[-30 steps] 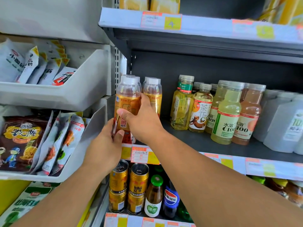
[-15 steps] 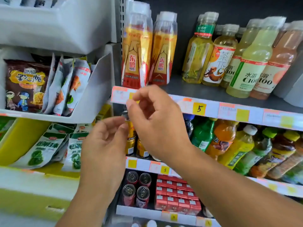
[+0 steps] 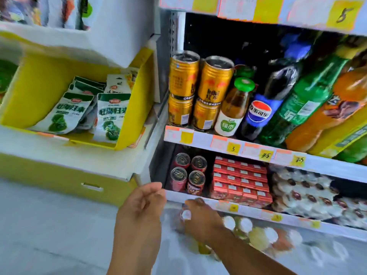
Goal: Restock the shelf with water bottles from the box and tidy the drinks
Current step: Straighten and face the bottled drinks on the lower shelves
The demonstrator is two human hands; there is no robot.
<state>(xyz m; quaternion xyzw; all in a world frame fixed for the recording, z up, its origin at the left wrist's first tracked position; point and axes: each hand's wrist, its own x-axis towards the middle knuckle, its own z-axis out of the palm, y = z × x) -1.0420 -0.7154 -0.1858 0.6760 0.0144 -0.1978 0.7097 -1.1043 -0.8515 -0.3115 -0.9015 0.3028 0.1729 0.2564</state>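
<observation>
My right hand reaches down to the lowest shelf level, its fingers curled round the neck of a white-capped bottle. More white-capped bottles with yellowish and reddish drink stand in a blurred row to its right, below the shelf rail. My left hand hovers beside it at the shelf's left corner, fingers loosely curled and holding nothing. No box of water bottles shows in this view.
Above the hands stand small red cans, red cartons and a wrapped pack of bottles. One shelf up are stacked gold cans, an apple drink, cola and green soda. A yellow bin of snack packets sits left.
The view has dropped from the upper drinks shelf to the lowest ones. Both hands left the orange bottles and came down; the right hand now closes on a white-capped bottle at the bottom.
</observation>
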